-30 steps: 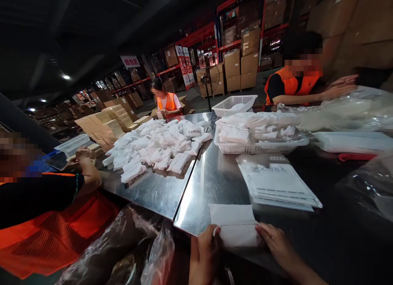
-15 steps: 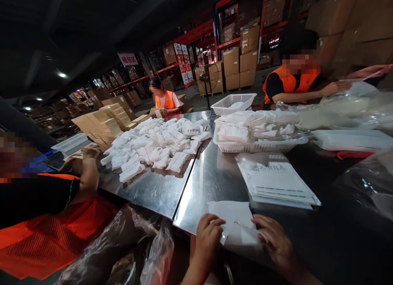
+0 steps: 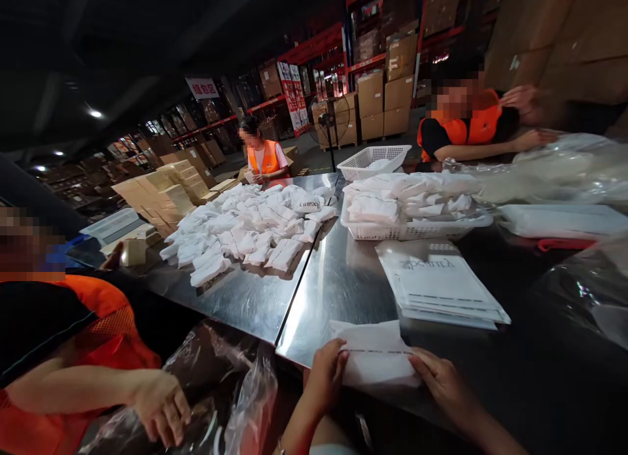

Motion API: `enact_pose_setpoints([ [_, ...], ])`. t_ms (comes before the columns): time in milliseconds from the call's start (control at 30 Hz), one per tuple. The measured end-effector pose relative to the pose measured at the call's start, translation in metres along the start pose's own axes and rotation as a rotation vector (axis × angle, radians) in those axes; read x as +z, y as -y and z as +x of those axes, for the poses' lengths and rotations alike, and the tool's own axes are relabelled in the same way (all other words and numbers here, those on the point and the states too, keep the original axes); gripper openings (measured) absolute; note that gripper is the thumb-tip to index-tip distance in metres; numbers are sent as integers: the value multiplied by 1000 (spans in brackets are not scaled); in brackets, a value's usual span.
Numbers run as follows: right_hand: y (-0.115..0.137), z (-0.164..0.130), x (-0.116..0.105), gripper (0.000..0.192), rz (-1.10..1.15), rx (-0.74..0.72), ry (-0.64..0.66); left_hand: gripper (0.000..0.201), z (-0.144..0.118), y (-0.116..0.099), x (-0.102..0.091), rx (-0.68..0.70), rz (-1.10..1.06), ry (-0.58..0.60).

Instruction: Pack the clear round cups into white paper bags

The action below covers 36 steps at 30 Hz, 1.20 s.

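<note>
Where table edge point(image 3: 294, 360) runs, fingers point(image 3: 338, 360) pinch packet point(image 3: 375, 360)

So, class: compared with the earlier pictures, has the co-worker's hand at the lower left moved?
Yes. The co-worker's hand has dropped from the steel table edge, where it rested before, down onto the clear plastic bag below the table's near corner.

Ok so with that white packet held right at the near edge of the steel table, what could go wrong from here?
The white packet is pinched between the left hand and right hand at the table edge; if either grip slackens it may well slide off toward the lap. The stack of flat printed bags lies just beyond, so a forward push could skew it. A co-worker's hand in the clear plastic bag works close by, so elbows might bump.
</note>
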State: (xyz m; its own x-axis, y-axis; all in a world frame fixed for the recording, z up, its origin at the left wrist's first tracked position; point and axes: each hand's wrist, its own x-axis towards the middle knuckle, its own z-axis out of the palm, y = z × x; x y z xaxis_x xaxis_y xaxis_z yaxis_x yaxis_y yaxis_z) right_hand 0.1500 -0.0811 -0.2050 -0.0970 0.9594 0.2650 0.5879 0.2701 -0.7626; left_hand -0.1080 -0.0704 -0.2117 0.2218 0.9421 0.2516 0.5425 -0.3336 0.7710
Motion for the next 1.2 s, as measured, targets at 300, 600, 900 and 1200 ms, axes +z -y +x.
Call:
enact_pose_setpoints([
  [300,22,5,8,70,113,168,-211,62,1,-11,12,-377,-159,-304],
  [600,19,9,19,66,-92,77,-322,62,6,-33,15,-434,-59,-328],
  [900,11,10,23,57,-85,42,-321,54,-1,-31,17,-393,30,-310],
  [1200,5,11,26,39,-158,-23,-334,38,1,-23,19,-371,200,-254],
])
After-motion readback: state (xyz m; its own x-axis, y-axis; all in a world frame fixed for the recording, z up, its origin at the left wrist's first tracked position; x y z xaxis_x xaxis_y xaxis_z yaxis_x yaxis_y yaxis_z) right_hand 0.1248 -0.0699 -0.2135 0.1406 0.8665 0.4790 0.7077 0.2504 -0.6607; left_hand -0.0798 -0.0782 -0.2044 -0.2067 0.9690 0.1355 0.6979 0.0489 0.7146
